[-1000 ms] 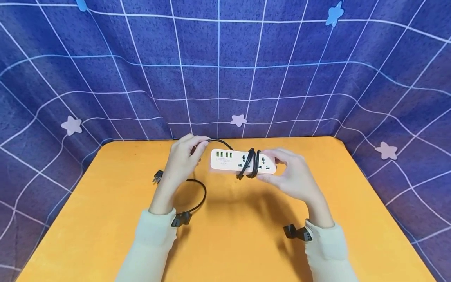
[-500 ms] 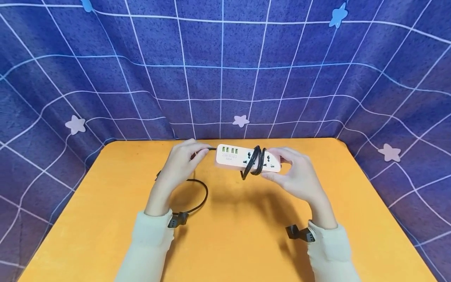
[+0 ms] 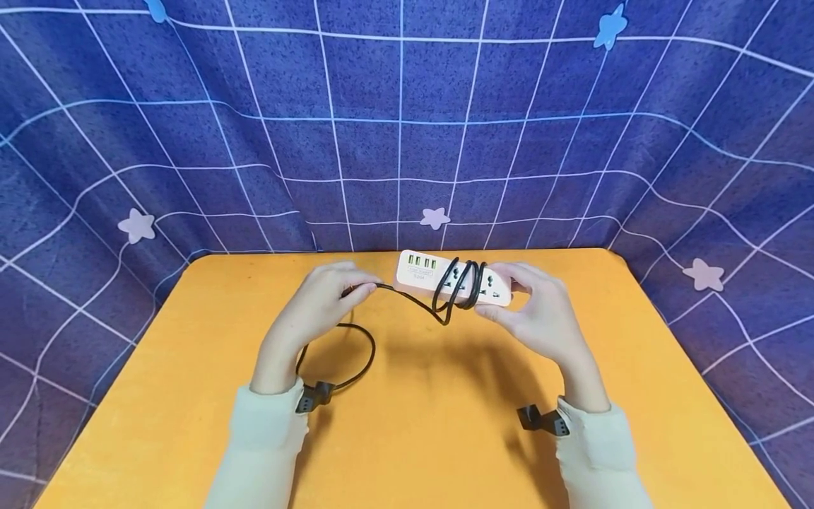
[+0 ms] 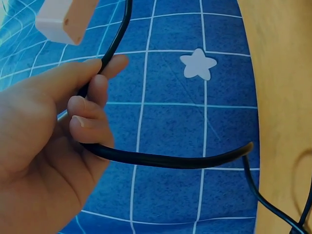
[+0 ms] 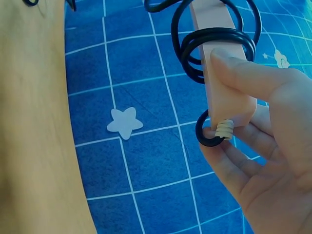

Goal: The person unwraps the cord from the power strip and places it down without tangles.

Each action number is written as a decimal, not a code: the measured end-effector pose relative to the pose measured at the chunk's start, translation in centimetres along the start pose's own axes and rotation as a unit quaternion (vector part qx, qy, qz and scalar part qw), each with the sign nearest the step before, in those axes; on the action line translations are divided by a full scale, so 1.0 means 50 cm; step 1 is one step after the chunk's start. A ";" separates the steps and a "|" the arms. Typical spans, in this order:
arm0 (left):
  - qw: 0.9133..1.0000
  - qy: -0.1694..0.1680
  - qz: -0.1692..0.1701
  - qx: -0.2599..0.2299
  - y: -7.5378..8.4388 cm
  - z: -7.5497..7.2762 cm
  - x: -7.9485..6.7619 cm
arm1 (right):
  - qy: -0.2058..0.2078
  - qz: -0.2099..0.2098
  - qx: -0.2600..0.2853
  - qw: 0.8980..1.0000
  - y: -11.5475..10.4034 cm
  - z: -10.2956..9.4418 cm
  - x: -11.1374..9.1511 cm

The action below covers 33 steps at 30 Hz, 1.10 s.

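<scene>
A white power strip (image 3: 416, 272) with green USB ports is held above the table, tilted down toward the right. My right hand (image 3: 537, 311) grips its right end, thumb on the near edge. In the right wrist view a cream strain relief (image 5: 224, 129) shows at that end. Several loops of black cord (image 3: 475, 286) wrap around the strip. My left hand (image 3: 321, 300) pinches the cord between thumb and fingers, left of the strip. In the left wrist view the cord (image 4: 170, 161) runs on from under its curled fingers. The plug is hidden in the head view.
A loop of cord (image 3: 372, 353) lies on the yellow table (image 3: 407, 438) below the left hand. Behind the table hangs a blue gridded curtain (image 3: 432, 155) with stars. Both wrists wear small black cameras.
My left hand has moved slightly down, drawing the cord below the strip. The strip's left end has risen, and the loops look looser and more spread. The plug has gone out of sight.
</scene>
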<state>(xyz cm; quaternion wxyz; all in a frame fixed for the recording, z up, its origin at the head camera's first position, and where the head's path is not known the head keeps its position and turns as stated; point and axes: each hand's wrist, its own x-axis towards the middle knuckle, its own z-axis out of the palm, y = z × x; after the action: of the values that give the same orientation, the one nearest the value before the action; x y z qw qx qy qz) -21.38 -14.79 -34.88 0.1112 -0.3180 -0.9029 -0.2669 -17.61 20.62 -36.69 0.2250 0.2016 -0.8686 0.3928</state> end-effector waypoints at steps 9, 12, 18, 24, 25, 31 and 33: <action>0.999 -0.043 0.020 0.007 0.014 -0.008 -0.006 | 0.026 0.017 0.009 0.999 0.006 0.001 0.002; 0.998 -0.051 0.023 0.004 0.016 -0.010 -0.008 | 0.024 0.024 0.004 0.999 0.007 0.002 0.002; 0.997 -0.070 0.020 -0.013 0.025 -0.021 -0.014 | 0.019 0.024 -0.003 1.000 0.014 0.004 0.002; 0.996 -0.082 0.023 -0.025 0.028 -0.031 -0.017 | 0.018 0.031 -0.001 0.999 0.018 0.003 0.003; 0.996 -0.083 0.025 -0.027 0.028 -0.033 -0.018 | 0.017 0.032 -0.003 0.999 0.019 0.003 0.003; 0.994 -0.089 0.036 -0.046 0.025 -0.037 -0.022 | 0.010 0.041 -0.005 0.999 0.020 0.004 0.004; 0.994 -0.088 0.038 -0.053 0.025 -0.038 -0.023 | 0.008 0.042 -0.004 0.999 0.020 0.004 0.004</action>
<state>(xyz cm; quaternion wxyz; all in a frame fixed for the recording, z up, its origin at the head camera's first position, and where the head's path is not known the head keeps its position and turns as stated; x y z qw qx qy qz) -19.62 -15.62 -33.21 0.0244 -0.3801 -0.8810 -0.2805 -18.36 21.03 -37.27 0.2165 0.1609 -0.8760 0.3999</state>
